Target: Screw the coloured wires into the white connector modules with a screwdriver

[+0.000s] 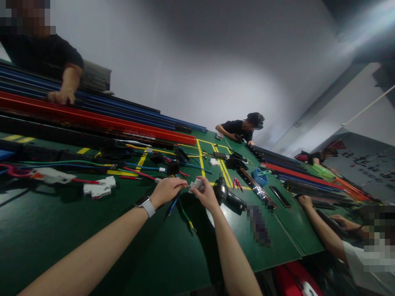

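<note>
My right hand (206, 195) grips a small white plastic connector housing (196, 186) between thumb and fingers, above the green table. Just left of it, my left hand (168, 191) has its fingers pressed together, the tips close to the housing; what they pinch is too small to make out. A red wire (140, 170) runs up to the back of my left hand. Below and between the hands, a blue wire (173, 204) and a green wire (186, 216) with a yellow-sleeved lug lie on the table. A watch with a light strap (148, 206) is on my left wrist.
A black cordless drill (230, 196) lies right of my hands, near red-handled pliers (237, 183) and a blue bin (259, 176). White connector housings (99, 187) lie left. Long orange (123, 126) and blue rails line the far side. Co-workers (242, 127) stand around the table.
</note>
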`<action>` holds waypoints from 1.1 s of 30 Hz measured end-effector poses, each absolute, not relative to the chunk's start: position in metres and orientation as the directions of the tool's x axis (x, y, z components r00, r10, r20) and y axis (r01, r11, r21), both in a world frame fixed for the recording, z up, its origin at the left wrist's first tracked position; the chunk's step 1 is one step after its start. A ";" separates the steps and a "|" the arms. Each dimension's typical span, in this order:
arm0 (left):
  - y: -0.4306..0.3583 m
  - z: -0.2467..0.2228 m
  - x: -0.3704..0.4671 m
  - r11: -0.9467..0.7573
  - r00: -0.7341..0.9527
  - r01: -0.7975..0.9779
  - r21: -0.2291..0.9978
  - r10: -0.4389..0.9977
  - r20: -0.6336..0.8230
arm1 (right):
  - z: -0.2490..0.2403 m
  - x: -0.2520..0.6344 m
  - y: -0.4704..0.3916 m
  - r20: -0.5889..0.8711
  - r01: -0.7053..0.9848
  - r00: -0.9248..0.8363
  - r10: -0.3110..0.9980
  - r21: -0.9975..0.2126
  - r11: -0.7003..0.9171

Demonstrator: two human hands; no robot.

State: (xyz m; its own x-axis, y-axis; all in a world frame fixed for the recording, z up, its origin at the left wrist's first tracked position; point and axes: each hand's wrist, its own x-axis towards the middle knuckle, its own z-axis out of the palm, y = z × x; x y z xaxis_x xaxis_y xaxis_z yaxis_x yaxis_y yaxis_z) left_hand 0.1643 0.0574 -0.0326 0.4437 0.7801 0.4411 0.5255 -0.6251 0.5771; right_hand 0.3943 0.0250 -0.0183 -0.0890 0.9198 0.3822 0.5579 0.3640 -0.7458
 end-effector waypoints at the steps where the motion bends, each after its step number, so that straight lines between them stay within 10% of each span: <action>1: 0.058 -0.033 0.164 -0.625 0.443 0.520 0.582 0.780 0.442 | -0.019 0.393 0.025 0.382 0.554 -0.085 0.920 -0.749 0.362; 33: 0.060 -0.038 0.173 -0.599 0.426 0.551 0.581 0.801 0.422 | -0.026 0.386 0.027 0.452 0.700 -0.067 0.889 -0.614 0.365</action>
State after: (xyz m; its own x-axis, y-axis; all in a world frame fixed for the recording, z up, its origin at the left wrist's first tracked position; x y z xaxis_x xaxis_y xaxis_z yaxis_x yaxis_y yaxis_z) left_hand 0.1727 0.0604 -0.0377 0.4259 0.8006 0.4215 0.5505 -0.5990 0.5815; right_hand 0.3858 0.0266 -0.0255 -0.0672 0.8893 0.4524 0.6998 0.3652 -0.6139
